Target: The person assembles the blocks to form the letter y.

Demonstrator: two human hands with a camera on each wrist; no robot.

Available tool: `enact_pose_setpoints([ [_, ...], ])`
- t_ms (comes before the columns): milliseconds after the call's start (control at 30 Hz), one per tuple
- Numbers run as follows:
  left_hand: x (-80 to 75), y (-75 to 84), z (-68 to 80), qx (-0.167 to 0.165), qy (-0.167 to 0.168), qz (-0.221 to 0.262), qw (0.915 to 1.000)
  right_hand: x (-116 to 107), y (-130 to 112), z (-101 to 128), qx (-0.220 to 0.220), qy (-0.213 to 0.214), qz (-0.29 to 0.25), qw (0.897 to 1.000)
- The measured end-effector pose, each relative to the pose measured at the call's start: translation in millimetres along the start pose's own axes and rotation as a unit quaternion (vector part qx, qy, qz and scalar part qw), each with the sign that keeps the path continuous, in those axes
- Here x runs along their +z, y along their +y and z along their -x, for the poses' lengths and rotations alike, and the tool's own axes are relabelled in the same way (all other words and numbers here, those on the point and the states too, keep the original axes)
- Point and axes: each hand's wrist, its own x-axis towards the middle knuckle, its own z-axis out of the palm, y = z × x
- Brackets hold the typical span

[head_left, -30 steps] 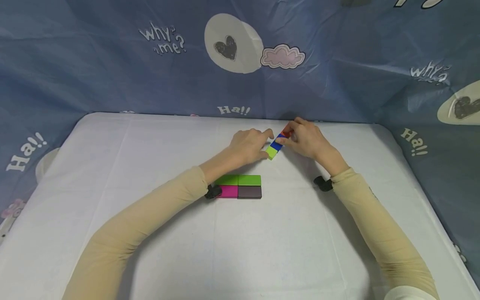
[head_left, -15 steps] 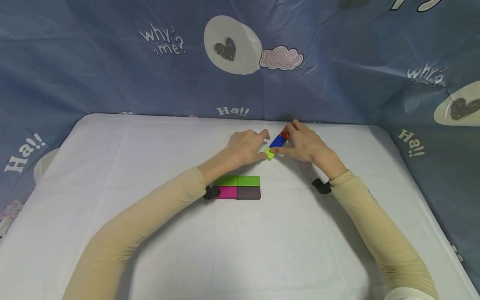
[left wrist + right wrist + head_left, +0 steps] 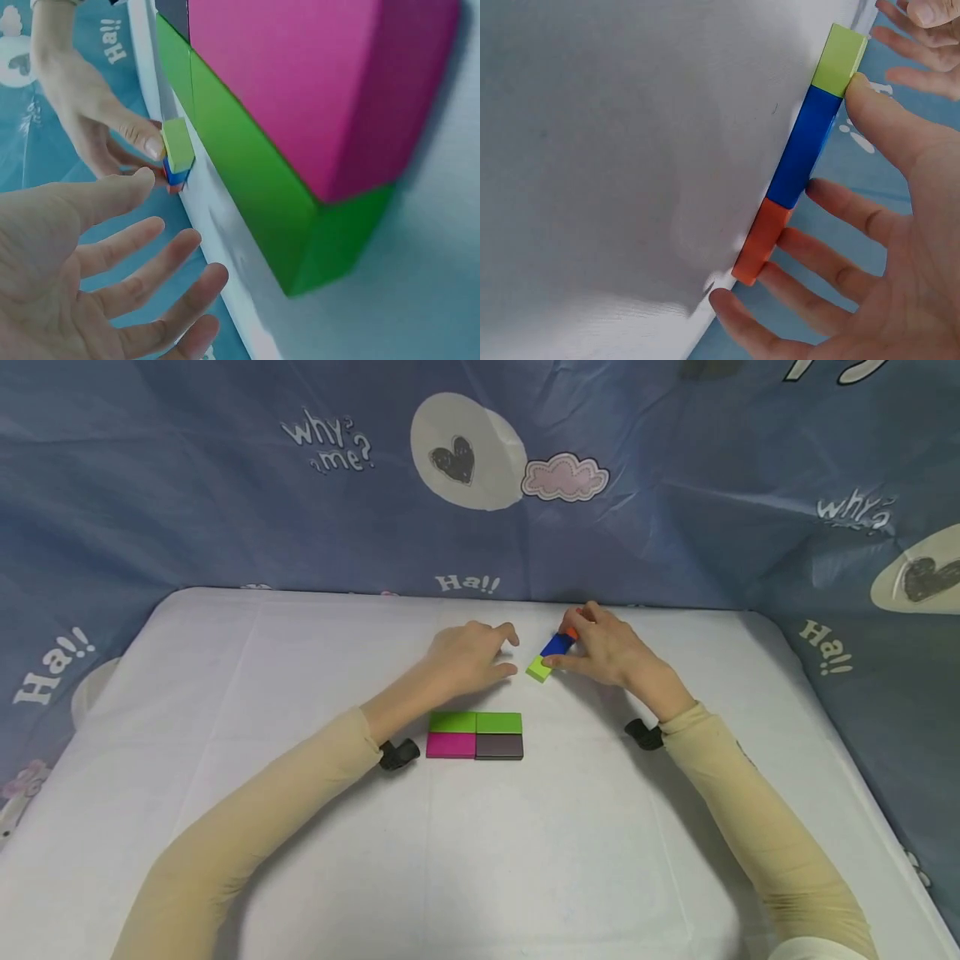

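A slanting row of small blocks stands at the table's far edge. It has a yellow-green block, a blue block and an orange block, end to end. My right hand holds this row, thumb at the yellow-green block, other fingertips along the blue and orange ones. Part of the orange block is hidden under those fingers in the head view. Left of the row, my left hand hovers with spread fingers and holds nothing; a gap separates it from the yellow-green block.
Nearer the body lie two green blocks in line, with a magenta block and a dark grey block along their front. A white cloth covers the table. Blue printed fabric hangs behind it.
My left hand has drawn away from the row toward the left, uncovering the whole magenta block. My right thumb has slid along the row to the yellow-green block.
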Motion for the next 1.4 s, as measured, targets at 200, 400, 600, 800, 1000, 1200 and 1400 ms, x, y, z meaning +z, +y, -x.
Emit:
enact_pose_setpoints([
  [200, -1.7, -12.0, 9.6, -0.002, 0.003, 0.031, 0.9995, 0.5, 0.3, 0.5, -0.005, 0.004, -0.003, 1.0],
  [400, -4.7, -19.0, 17.4, 0.027, -0.02, 0.065, 0.9973, 0.8, 1.3, 1.2, -0.007, 0.004, -0.002, 1.0],
  [600, -1.9, -21.4, 23.5, 0.104, -0.092, 0.086, 0.9866, -0.9, 1.8, 2.8, -0.004, 0.001, 0.003, 1.0],
  [800, 4.0, -16.0, 34.7, 0.153, -0.122, 0.112, 0.9742, -1.0, 2.9, 2.5, -0.008, 0.0, 0.002, 1.0],
  [1000, 8.1, -12.5, 39.7, 0.16, -0.127, 0.111, 0.9726, -0.7, 3.3, 1.8, -0.008, 0.001, 0.001, 1.0],
  [1200, 10.1, -15.2, 40.5, 0.155, -0.127, 0.115, 0.9728, -1.3, 1.2, 1.0, -0.009, 0.0, 0.003, 1.0],
  [1400, 11.0, -17.0, 40.4, 0.155, -0.126, 0.113, 0.9733, -1.3, -0.3, 0.4, -0.009, 0.0, 0.003, 1.0],
])
